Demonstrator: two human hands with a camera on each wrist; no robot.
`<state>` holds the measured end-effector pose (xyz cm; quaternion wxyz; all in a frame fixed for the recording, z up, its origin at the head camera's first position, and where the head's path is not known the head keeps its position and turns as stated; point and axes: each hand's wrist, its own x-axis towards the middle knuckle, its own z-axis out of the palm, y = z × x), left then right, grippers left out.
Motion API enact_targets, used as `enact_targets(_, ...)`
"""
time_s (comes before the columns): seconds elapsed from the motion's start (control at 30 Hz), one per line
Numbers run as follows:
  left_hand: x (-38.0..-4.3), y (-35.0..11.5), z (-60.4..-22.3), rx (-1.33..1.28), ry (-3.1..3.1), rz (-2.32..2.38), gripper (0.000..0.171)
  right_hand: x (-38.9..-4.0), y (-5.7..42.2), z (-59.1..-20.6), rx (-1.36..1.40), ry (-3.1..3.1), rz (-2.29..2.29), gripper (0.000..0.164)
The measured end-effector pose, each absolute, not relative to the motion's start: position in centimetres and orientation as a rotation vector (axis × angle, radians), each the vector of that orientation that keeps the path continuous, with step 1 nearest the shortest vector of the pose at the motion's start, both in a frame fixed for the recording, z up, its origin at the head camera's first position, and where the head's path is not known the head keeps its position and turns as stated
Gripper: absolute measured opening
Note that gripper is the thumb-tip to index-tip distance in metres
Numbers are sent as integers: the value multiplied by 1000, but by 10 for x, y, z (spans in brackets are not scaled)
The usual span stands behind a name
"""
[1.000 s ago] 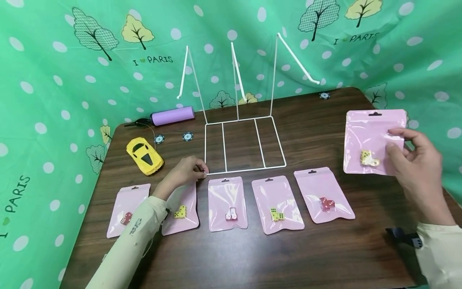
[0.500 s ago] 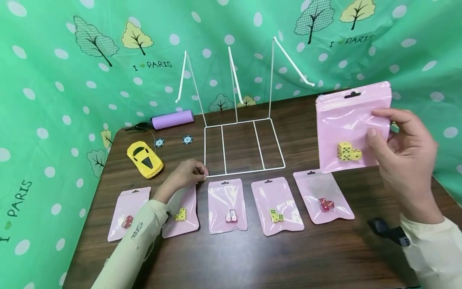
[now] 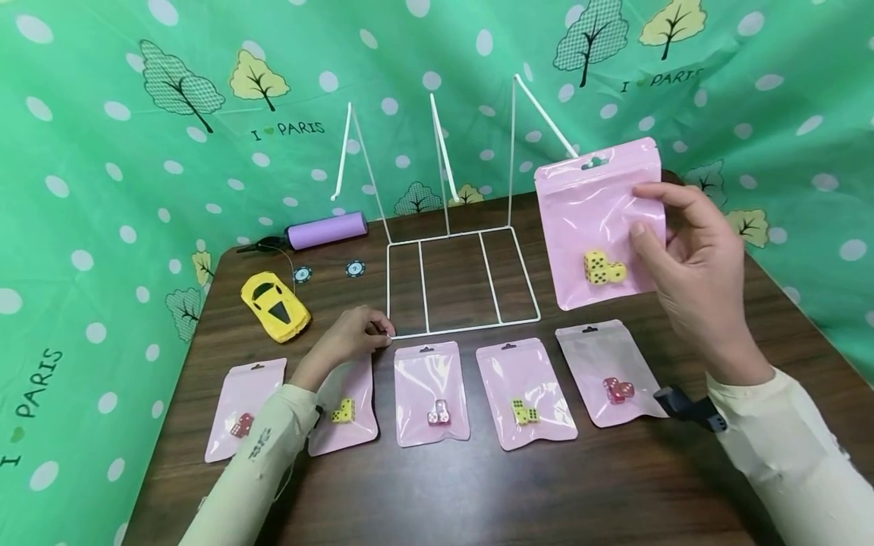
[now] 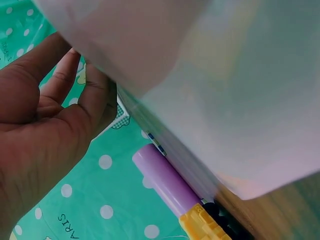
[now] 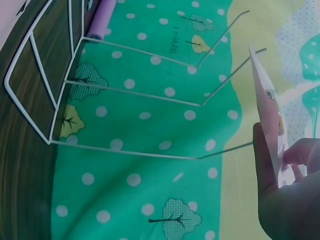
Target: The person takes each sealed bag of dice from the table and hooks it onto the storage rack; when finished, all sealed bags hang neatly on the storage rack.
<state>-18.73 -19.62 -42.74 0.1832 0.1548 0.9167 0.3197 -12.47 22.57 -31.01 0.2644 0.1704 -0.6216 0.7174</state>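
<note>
My right hand (image 3: 706, 269) pinches a pink zip bag (image 3: 597, 220) by its right side, between thumb and fingers, raised above the table. Yellow dice (image 3: 604, 268) sit low inside it. The bag's hang hole is beside the tip of the right-hand hook (image 3: 546, 117) of a white wire display rack (image 3: 464, 328); whether they touch I cannot tell. In the right wrist view the bag (image 5: 267, 110) appears almost edge-on. My left hand (image 3: 348, 334) pinches the rack's near left corner. A blurred pink sheet (image 4: 225, 100) covers much of the left wrist view.
Several pink bags lie in a row before the rack, among them one with clear dice (image 3: 430, 379) and one with red dice (image 3: 608, 356). A yellow toy car (image 3: 275, 307), a purple cylinder (image 3: 328, 230) and poker chips (image 3: 355, 268) are at the left. Behind hangs a green curtain (image 3: 423, 45).
My right hand has carried the pink bag leftward and up, from the table's right side to the right-hand hook. My left hand stays at the rack's corner.
</note>
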Motion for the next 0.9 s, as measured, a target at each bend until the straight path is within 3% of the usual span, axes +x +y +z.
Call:
enact_targets(0.37,-187,-196,-428,450,2580,919,6,-147,221,-313,342,-1764,1981,35)
enact_targets(0.9,-187,-198,-430,504,2588,953,5,-248,200,-313,211,-1793,2040,34)
